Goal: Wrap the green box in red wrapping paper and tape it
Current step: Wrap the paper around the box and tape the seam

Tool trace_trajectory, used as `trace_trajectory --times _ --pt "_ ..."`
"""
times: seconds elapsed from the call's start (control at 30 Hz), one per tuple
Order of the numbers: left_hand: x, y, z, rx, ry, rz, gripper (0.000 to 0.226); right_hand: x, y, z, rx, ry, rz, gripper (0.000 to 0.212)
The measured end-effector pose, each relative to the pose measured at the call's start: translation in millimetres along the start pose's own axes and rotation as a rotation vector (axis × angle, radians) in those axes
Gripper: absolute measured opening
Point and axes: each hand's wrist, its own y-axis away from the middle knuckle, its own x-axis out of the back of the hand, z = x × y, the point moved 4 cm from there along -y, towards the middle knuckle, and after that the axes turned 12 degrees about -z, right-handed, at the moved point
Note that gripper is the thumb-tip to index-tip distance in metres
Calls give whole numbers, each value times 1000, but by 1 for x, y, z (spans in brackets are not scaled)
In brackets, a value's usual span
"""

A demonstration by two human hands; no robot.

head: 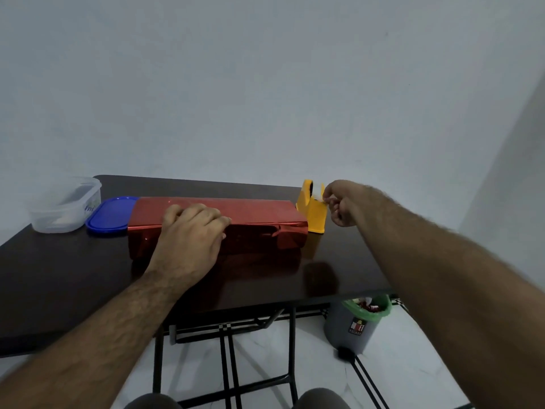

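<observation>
1. Nearest to us, 2 knees [153, 401] show at the bottom edge, below the table's [59, 276] near edge.
2. We take the red-wrapped box [253, 214] as our landmark: it lies lengthwise on the dark table, fully covered in shiny red paper, so no green shows.
3. Our left hand [191, 234] rests on the box's top and front, fingers spread and laid fairly flat, pressing the paper down rather than gripping it.
4. A yellow tape dispenser [312, 211] stands just beside the box's right end, touching or nearly so.
5. Our right hand [339, 202] is at the dispenser's top, on the side away from the box, fingers curled and pinching the tape end.
6. A blue lid [110, 215] lies at the box's left end, partly tucked behind it.
7. A clear plastic container [65, 205] sits left of the lid, further from the box.
8. A grey bin [354, 329] with a green liner stands on the floor, below the table and right of the box.
</observation>
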Motion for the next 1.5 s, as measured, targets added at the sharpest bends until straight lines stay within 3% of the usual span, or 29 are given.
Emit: trace_trajectory --times 0.43,0.57,0.73,0.9,1.17,1.5 --pt "-1 -1 -3 16 -20 13 23 -22 -29 51 255 -343 88 9" --pt "-2 0 -3 19 -4 3 22 -23 -36 61 261 -339 153 23" --pt "0 -1 0 30 6 -3 28 -22 -35 65 272 -332 181 20" --pt "1 0 -2 39 1 -12 27 -21 -33 65 242 -302 186 34" --pt "2 -1 -2 51 23 -10 25 -21 -24 67 187 -172 206 23" --pt "4 -2 -3 97 62 -48 28 -42 13 68 599 -316 20 5"
